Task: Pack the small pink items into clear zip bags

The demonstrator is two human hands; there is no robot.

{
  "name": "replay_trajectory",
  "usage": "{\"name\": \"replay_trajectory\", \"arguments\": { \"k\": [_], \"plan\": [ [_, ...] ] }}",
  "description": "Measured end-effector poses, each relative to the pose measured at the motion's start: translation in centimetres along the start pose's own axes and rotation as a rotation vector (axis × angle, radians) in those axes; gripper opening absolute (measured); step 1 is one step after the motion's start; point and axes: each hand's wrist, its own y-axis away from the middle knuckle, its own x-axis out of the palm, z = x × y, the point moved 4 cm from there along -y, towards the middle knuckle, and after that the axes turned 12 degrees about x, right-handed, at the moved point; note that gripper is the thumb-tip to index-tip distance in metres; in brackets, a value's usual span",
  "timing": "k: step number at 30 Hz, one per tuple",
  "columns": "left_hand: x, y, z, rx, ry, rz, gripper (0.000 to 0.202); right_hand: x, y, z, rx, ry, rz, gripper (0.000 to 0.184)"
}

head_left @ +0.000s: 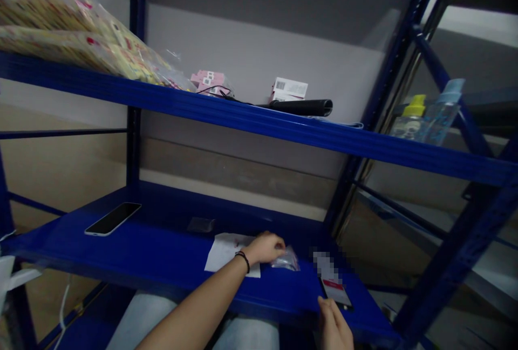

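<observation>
My left hand (pixel 266 246), with a dark band at the wrist, reaches across the blue shelf. Its fingers are curled and pinch the upper edge of a small clear plastic bag (pixel 286 260). Under that wrist lies a white sheet of paper (pixel 224 253), partly covered by the hand and forearm. My right hand (pixel 335 326) is low at the shelf's front edge, fingers drawn together; whether they hold anything is hidden. Just beyond its fingertips lies a phone (pixel 334 285) with its screen lit, partly blurred out.
A second phone (pixel 113 219), screen dark, lies on the left of the lower shelf (pixel 162 253). Behind the paper is another clear packet (pixel 201 225). The upper shelf holds bagged goods (pixel 93 42), pink boxes (pixel 210 81), a black hair straightener (pixel 301 107) and bottles (pixel 441 112).
</observation>
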Motion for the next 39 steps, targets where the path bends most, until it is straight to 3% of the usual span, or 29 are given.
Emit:
{"name": "replay_trajectory", "arguments": {
  "k": [7, 13, 15, 18, 21, 24, 26, 28, 30, 33, 36, 39],
  "plan": [
    [0.2, 0.4, -1.4, 0.001, 0.054, -0.13, 0.014, 0.6, 1.1, 1.8, 0.054, 0.139, 0.067, 0.056],
    [-2.1, 0.6, -2.2, -0.049, 0.141, -0.356, 0.023, 0.9, 0.9, 0.8, 0.035, 0.164, 0.127, 0.056],
    [-3.4, 1.2, -2.7, -0.069, 0.179, -0.428, 0.027, 0.9, 0.6, 1.4, -0.009, 0.139, 0.123, 0.054],
    [-5.7, 3.6, -3.9, -0.071, 0.373, -0.508, 0.027, 1.7, 0.6, 5.2, -0.165, 0.105, 0.191, 0.056],
    [-7.8, 7.2, -5.7, -0.054, 0.598, -0.48, 0.024, 3.9, 2.2, 11.2, -0.366, 0.163, 0.434, 0.053],
    [-9.3, 11.1, -7.2, -0.07, 0.561, -0.436, 0.022, 6.5, 4.9, 15.3, -0.49, 0.264, 0.691, 0.028],
    [-10.0, 13.7, -7.7, -0.096, 0.446, -0.492, 0.02, 7.8, 6.4, 16.0, -0.519, 0.278, 0.726, 0.027],
    [-10.2, 16.2, -7.6, -0.155, 0.314, -0.619, 0.018, 8.8, 7.2, 15.0, -0.449, 0.211, 0.61, 0.03],
    [-9.7, 18.7, -7.3, -0.198, 0.187, -0.777, 0.017, 10.0, 8.1, 12.8, -0.272, 0.087, 0.531, 0.039],
    [-8.3, 21.5, -7.4, -0.087, 0.006, -0.924, 0.014, 12.8, 10.8, 9.3, 0.107, -0.13, 0.688, 0.051],
    [-6.7, 22.8, -8.0, 0.13, -0.13, -0.88, 0.016, 15.0, 13.6, 7.6, 0.36, -0.294, 0.814, 0.05],
    [-5.9, 23.2, -8.4, 0.227, -0.159, -0.769, 0.023, 15.6, 14.4, 7.2, 0.356, -0.342, 0.823, 0.044]
  ]
}}
